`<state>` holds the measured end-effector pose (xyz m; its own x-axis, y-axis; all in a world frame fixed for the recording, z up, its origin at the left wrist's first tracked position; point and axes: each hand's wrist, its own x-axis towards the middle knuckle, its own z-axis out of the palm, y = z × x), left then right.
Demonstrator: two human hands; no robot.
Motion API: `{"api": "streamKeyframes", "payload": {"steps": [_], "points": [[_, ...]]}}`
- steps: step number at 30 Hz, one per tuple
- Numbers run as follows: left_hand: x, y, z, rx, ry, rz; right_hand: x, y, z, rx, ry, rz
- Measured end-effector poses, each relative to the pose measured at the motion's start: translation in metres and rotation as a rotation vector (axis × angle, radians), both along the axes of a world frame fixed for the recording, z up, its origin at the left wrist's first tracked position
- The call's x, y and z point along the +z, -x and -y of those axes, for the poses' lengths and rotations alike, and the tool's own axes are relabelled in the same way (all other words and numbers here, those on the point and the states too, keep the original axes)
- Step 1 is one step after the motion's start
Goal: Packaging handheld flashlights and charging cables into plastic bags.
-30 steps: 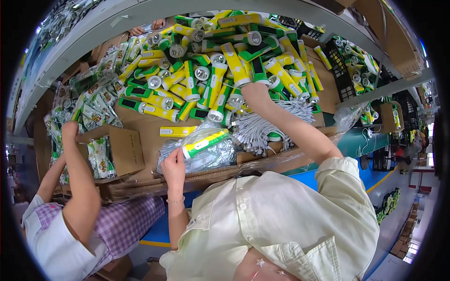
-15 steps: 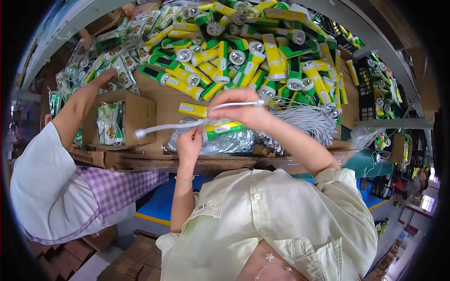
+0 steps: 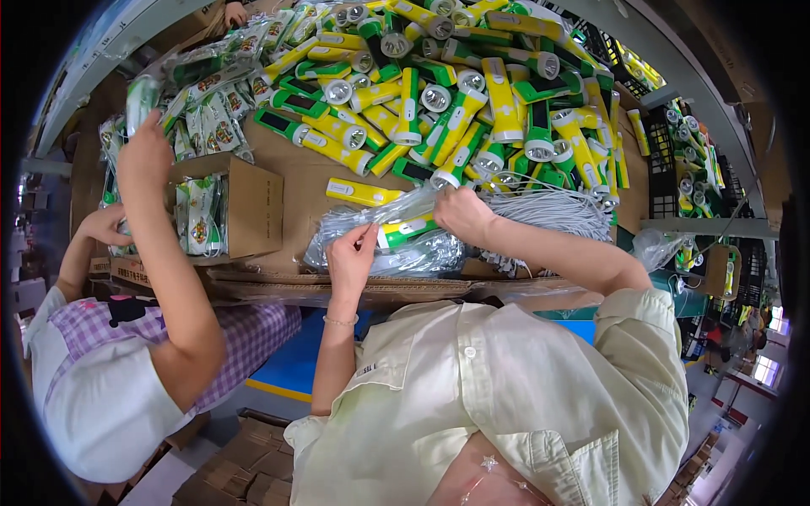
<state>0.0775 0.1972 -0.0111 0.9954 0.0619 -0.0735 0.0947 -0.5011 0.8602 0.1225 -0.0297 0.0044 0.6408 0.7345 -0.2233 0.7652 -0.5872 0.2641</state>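
Note:
My left hand [image 3: 350, 257] pinches a clear plastic bag [image 3: 395, 207] by its edge. At the bag's right end my right hand [image 3: 464, 212] is closed, its knuckles hiding what is in the fingers. Below the bag a yellow and green flashlight [image 3: 407, 229] lies on a stack of clear plastic bags [image 3: 413, 260], between my hands. Another yellow flashlight [image 3: 363, 192] rests on the cardboard just beyond. Beside my right wrist spreads a bundle of white cables [image 3: 553, 218].
A large heap of yellow and green flashlights [image 3: 439, 101] covers the far side. At left stands a cardboard box [image 3: 255, 207] of bagged items, where a co-worker's hand [image 3: 145, 156] lifts a bagged piece. A black crate [image 3: 661, 152] stands at right.
The white cable that stretched across my hands no longer shows. My right hand has lowered to the bag's end. The co-worker's arm has swung left, raising a bagged piece.

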Motion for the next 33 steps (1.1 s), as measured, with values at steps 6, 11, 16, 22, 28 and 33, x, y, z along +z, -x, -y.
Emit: {"api": "streamKeyframes", "payload": {"steps": [6,11,16,22,28,33], "points": [[-0.015,0.016,-0.02,-0.024,0.753,-0.184,0.033,-0.009,-0.027,-0.133,-0.317,-0.1],[0.002,0.008,-0.02,0.084,0.282,-0.246,0.019,-0.014,-0.077,-0.031,-1.128,-0.162],[-0.007,0.007,-0.026,0.098,0.317,-0.136,0.001,-0.018,-0.087,0.029,-0.982,-0.266],[0.032,-0.009,-0.057,0.186,0.45,0.007,0.018,-0.047,-0.038,0.058,-0.896,-0.076],[0.094,-0.1,-0.071,0.285,0.469,0.299,0.025,-0.084,0.011,-0.402,-1.0,0.026],[0.132,-0.249,-0.138,0.67,0.006,0.578,0.02,-0.059,-0.02,-0.469,-1.079,-0.153]]}}
